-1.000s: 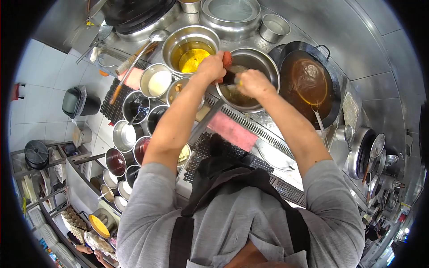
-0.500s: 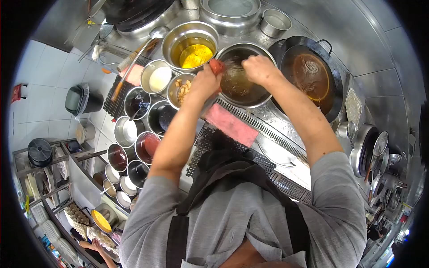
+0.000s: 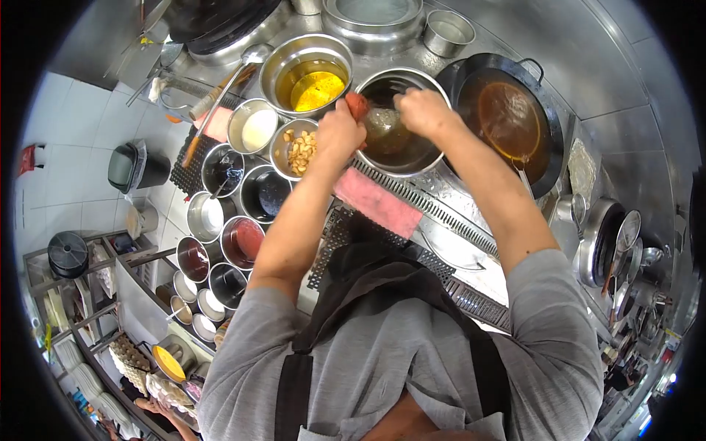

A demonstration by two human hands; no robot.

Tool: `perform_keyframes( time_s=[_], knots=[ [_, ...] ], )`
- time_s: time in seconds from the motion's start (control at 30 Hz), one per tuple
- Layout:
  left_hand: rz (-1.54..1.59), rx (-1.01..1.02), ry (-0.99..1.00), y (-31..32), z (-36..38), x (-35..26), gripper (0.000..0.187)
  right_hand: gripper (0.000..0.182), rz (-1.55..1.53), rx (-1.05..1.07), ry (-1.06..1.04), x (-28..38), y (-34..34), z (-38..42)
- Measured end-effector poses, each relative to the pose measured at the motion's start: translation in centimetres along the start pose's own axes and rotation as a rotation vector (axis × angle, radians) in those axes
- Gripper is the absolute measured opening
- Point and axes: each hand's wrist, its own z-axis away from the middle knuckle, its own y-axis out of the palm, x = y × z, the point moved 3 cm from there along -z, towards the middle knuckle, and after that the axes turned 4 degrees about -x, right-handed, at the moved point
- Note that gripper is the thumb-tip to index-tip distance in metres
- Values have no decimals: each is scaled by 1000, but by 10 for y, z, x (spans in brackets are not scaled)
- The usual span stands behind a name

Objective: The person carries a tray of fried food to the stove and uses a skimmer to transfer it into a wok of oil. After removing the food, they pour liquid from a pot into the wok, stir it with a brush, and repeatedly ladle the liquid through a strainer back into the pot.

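2 hands (image 3: 379, 121) lower over bowl (image 3: 412, 158)

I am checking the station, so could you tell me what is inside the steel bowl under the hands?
The steel bowl holds dark brownish liquid; the left hand and right hand cover part of it.

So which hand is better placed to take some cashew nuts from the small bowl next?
Probably the left. The left hand sits just beside the bowl of nuts, though it grips a red-handled tool. The right hand is over the steel bowl, farther from the nuts.
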Motion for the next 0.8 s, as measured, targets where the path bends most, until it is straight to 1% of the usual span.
perform_keyframes(
  time_s=[0.03, 0.07, 0.1, 0.2, 0.27, 0.3, 0.33, 0.37, 0.4, 0.47, 0.5, 0.53, 0.6, 0.67, 0.7, 0.73, 0.8],
  knots=[
    [-4, 4, 9, -3, -7, -6, 36, 15, 7, 64, 28, -9, 0, 2],
    [-60, -2, 57, -5, -14, -12, 35, 16, 13, 130, 55, -15, 1, 6],
    [-113, -8, 106, -6, -18, -17, 35, 16, 11, 128, 64, -14, -1, 15],
    [-149, 26, 168, -6, -28, -25, 36, 18, -94, 318, 143, -1, 0, 51],
    [-161, 39, 165, -6, -31, -26, 35, 20, -219, 271, 155, 8, 8, 66],
    [-175, 51, 162, -6, -33, -25, 35, 20, -220, 268, 158, 8, 9, 67],
    [-177, 52, 166, -5, -34, -25, 35, 19, -234, 250, 116, 9, 10, 66],
    [-178, 52, 174, -4, -35, -24, 36, 21, -249, 230, 74, 10, 11, 66],
    [-178, 51, 184, -3, -37, -23, 38, 21, -250, 226, 78, 7, 8, 62],
    [-181, 47, 195, -2, -41, -20, 40, 23, -185, 191, 196, -8, 1, 51],
    [-183, 44, 201, -2, -41, -19, 41, 24, -152, 119, 206, -21, 10, 43],
    [-185, 45, 206, -5, -40, -22, 41, 20, -160, -1, 205, -23, 6, 37],
    [-203, 61, 177, -11, -39, -25, 37, 20, -208, 10, 270, -19, 9, 21],
    [-203, 51, 154, -11, -38, -23, 37, 21, -283, -19, 293, 0, 10, 15],
    [-198, 41, 128, -11, -38, -23, 38, 25, -361, 53, 322, 10, 12, 15],
    [-196, 37, 130, -13, -37, -24, 38, 24, -385, 10, 289, 23, 12, 19],
    [-190, 22, 102, -14, -34, -24, 39, 23, -466, 77, 297, 35, 17, 27]
  ],
)
